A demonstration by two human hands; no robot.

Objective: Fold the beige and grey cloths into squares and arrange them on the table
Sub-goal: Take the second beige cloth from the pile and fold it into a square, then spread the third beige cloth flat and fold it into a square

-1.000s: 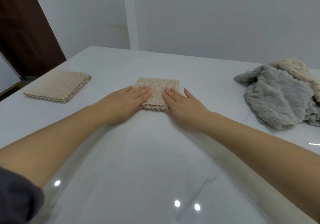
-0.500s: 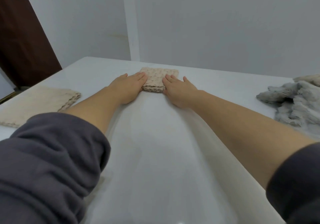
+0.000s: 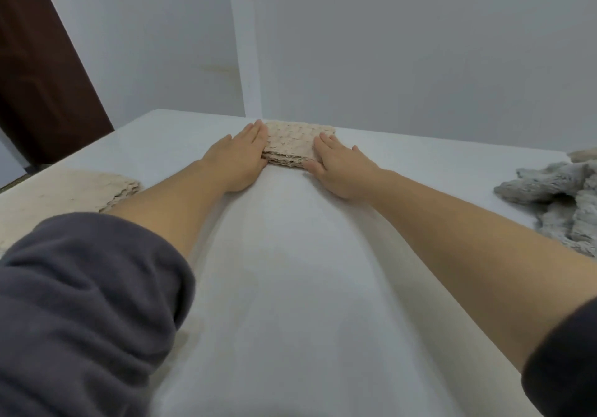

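Nearest the camera, a dark grey left sleeve (image 3: 80,313) and the edge of a right sleeve (image 3: 568,361) frame two bare forearms that reach out over the white worktop (image 3: 290,287). To the left of the left forearm lies a folded beige cloth (image 3: 64,197), flat on the worktop. On the right edge of view sits a crumpled grey cloth (image 3: 555,197), with a scrap of beige fabric (image 3: 583,155) just behind it. Farther out, the left grip (image 3: 235,161) lies flat, fingers straight and close together, against the left side of a small folded beige square (image 3: 290,142). The right grip (image 3: 342,167), also flat with straight fingers, rests on the square's near right corner. The square sits between the two, near the worktop's far edge. Behind it rise a pale wall (image 3: 420,45) and a dark door (image 3: 38,77).
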